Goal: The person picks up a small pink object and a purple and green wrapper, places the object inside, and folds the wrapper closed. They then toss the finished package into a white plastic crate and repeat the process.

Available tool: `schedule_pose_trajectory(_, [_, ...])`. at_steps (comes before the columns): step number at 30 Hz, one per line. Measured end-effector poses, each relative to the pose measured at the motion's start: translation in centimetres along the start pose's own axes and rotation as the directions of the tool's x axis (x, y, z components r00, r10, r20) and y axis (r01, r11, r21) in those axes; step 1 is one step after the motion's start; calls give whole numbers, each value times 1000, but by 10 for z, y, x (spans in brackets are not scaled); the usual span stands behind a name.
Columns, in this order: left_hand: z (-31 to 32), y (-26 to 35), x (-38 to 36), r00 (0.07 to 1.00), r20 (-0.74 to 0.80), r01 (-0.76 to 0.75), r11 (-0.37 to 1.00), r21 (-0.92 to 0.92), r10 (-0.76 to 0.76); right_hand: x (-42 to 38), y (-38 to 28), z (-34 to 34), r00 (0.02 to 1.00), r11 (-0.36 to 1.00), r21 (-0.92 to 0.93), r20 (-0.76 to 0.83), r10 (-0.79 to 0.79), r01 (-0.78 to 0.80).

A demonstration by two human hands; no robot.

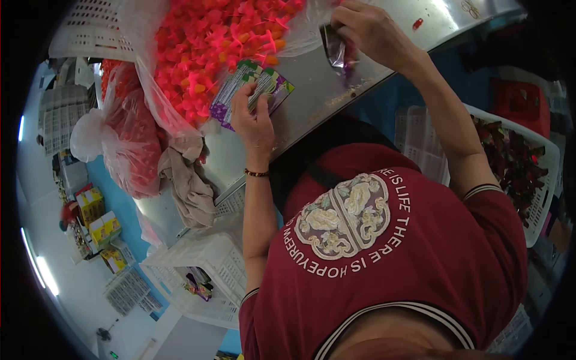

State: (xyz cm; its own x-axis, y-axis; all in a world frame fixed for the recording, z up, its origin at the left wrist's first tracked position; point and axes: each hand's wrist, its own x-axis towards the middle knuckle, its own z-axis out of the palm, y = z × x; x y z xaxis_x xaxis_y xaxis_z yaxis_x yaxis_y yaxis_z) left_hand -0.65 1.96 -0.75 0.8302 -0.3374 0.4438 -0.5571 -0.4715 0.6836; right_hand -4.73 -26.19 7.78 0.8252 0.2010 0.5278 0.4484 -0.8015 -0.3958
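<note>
Green and purple printed packets (280,89) are fanned out in my left hand (255,120), pinched between thumb and fingers over the metal table (306,99). My right hand (372,36), its fingers closed, grips the upper end of a shiny dark pouch (336,51), which hangs near the table's front edge. Beyond my left hand lies a big heap of bright red and orange pieces (216,45) on clear plastic.
A tied plastic bag of red pieces (133,144) and a beige cloth (189,180) lie at the left. Below them stands a white crate (222,264) with packets inside. A white basket (543,198) of dark red items is at my right. One small red piece (417,24) lies on the table.
</note>
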Motion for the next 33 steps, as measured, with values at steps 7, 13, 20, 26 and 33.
schedule_pose_trajectory(7, [6,-26,-1,955,263,-223,913,342,135,-95,18,-75,814,810,95,12,581,-579])
schedule_pose_trajectory(13, [5,-29,0,932,301,-309,874,375,201,-261,26,-180,556,500,-327,-102,825,-802])
schedule_pose_trajectory(20, [5,-29,-4,933,313,-310,837,451,177,-476,-59,-238,564,-414,-865,-499,658,-283])
schedule_pose_trajectory(26, [3,-29,-2,933,328,-286,863,415,151,-531,-98,-149,30,-441,-718,-539,842,-539])
schedule_pose_trajectory(33, [8,-21,10,947,304,-230,883,409,106,-551,-78,-159,70,-320,-576,-554,830,-752])
